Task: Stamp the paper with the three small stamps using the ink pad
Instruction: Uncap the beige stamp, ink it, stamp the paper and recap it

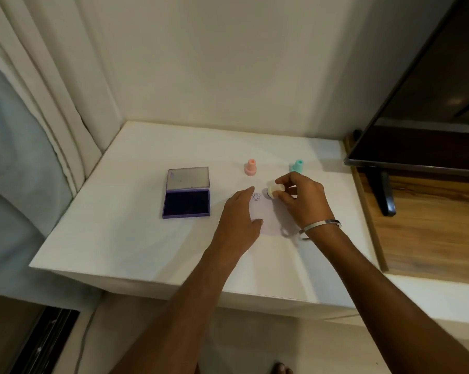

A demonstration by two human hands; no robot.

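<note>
White stamp held tilted over the paper, one print made.

Head view: the right hand (302,201) pinches a small cream-white stamp (275,191) between thumb and fingertips, tipped on its side so its dark inked face points left, just above the far edge of the paper (268,220). The paper is a small pale sheet near the middle of the white bench (125,211), barely distinct from it. It carries one round smiley print (256,197) near its far left corner, just beside the stamp. The left hand (238,220) lies flat on the sheet's left edge, fingers together, thumb stretched across the paper. A pink stamp (250,167) and a teal stamp (297,166) stand upright toward the bench's back edge. The purple ink pad (187,203) sits open left of the paper, lid raised, its dark pad exposed.
</note>
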